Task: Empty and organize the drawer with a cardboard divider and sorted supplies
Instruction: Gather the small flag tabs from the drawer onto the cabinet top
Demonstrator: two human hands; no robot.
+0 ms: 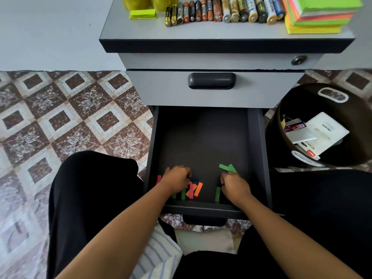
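Your two hands are apart, both low in the open drawer [201, 137], which fills the middle of the view and is pulled out toward your knees.

Your right hand [234, 185], at about 5 o'clock on the drawer floor, has its fingers curled. It pinches the green strips [227, 168], which stick out past its fingertips toward 12 o'clock. A single green slip [217, 194] lies just beside that hand at its 9 o'clock.

Your left hand [178, 179], at about 7 o'clock on the drawer floor, is curled knuckles-up over a loose scatter of paper strips. I cannot tell whether it has hold of anything. An orange strip [198, 189] lies at its 4 o'clock among pink and green ones, and a pink strip [159, 179] leans by the drawer wall at its 9 o'clock.

At 12 o'clock, above the closed upper drawer with its dark handle [211, 80], the desk [221, 31] carries:

- a row of batteries [223, 12] lying side by side;
- a small yellow-green pad [143, 14] at their 9 o'clock;
- a stack of neon sticky notes [318, 15] at their 3 o'clock.

At 3 o'clock of the drawer a dark bin [298, 97] stands on the patterned floor, with white cards and packaging [328, 129] inside.
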